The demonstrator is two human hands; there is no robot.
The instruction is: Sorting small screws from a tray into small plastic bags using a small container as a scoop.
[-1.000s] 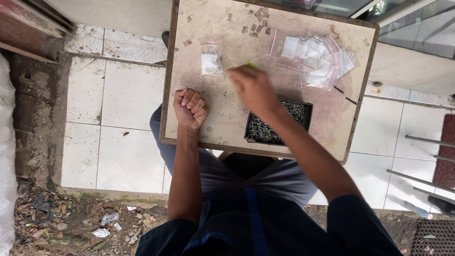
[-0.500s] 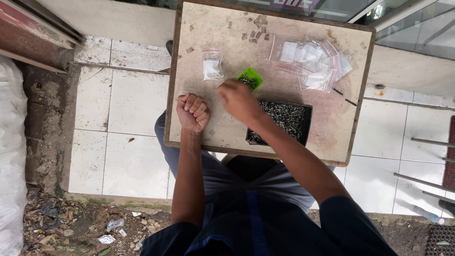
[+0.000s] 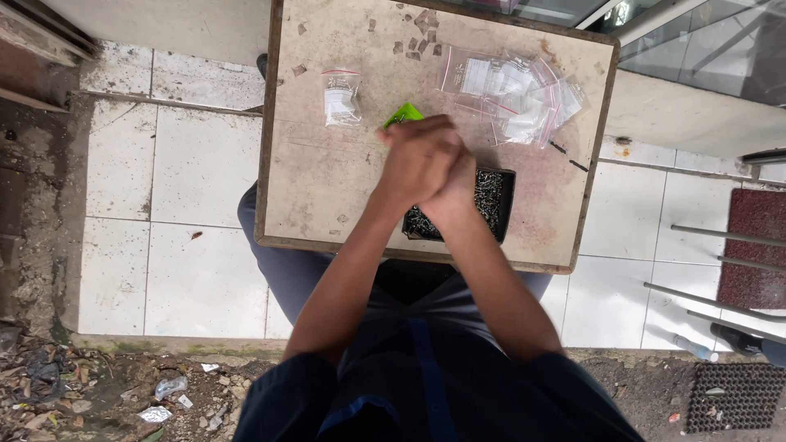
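Both hands, left (image 3: pixel 413 160) and right (image 3: pixel 452 173), clasped above screw tray (image 3: pixel 499 196); grip contents hidden. Green card (image 3: pixel 404 114) behind tray: light, flimsy, pinch its edge.

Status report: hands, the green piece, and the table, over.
Left hand and right hand pressed together above black tray of screws. Green piece partly hidden behind them. Clear bags lie apart.

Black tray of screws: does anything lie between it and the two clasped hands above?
Nothing visible does. The left hand and right hand are pressed together directly over the black tray, hiding its left part. The green item and the small bag lie beyond them.
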